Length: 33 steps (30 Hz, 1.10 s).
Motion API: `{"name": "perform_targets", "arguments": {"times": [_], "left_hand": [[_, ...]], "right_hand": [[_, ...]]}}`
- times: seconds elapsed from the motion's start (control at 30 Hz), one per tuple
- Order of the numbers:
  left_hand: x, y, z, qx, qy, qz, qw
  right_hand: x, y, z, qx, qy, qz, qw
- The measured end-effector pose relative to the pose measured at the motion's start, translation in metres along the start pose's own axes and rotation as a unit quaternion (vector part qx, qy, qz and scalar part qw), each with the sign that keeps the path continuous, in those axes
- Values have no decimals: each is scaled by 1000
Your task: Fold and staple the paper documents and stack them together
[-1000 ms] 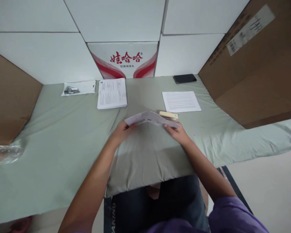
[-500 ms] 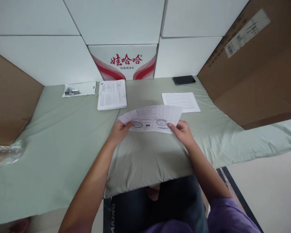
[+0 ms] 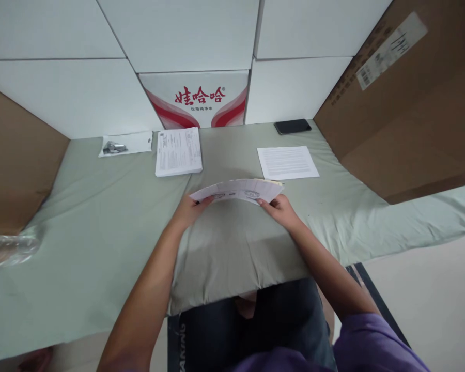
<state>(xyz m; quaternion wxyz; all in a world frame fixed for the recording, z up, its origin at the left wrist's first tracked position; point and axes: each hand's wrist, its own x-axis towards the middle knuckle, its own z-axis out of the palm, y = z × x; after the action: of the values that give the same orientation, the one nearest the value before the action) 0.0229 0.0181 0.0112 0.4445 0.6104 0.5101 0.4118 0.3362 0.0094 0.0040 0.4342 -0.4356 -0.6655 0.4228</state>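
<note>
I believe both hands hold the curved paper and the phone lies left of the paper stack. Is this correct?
Not quite: the head view shows the phone to the right of the paper stack. The left hand and right hand do hold the curved paper.

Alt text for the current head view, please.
Left hand and right hand hold a curved, stamped paper near its ends over a green cloth. Beyond it, a pouch and paper stack lie at left, a printed page and phone at right.
</note>
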Motion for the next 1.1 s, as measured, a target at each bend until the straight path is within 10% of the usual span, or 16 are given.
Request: {"name": "perform_targets", "arguments": {"times": [0.23, 0.47, 0.6, 0.8, 0.93, 1.1], "left_hand": [[-2, 18, 23, -100, 106, 2, 989], [-22, 24, 65, -146, 3, -40, 989], [-21, 29, 43, -213, -5, -80, 974], [-17, 41, -2, -228, -32, -60, 971], [-24, 41, 14, -138, -3, -103, 985], [-25, 39, 35, -83, 34, -115, 989]], "right_hand": [[1, -20, 6, 109, -36, 46, 992], [3, -44, 21, 89, 54, 71, 992], [3, -48, 10, 102, 67, 76, 990], [-1, -56, -4, 105, -105, 110, 983], [-4, -59, -3, 111, -222, 118, 962], [-5, -56, 3, 124, -179, 145, 965]]}}
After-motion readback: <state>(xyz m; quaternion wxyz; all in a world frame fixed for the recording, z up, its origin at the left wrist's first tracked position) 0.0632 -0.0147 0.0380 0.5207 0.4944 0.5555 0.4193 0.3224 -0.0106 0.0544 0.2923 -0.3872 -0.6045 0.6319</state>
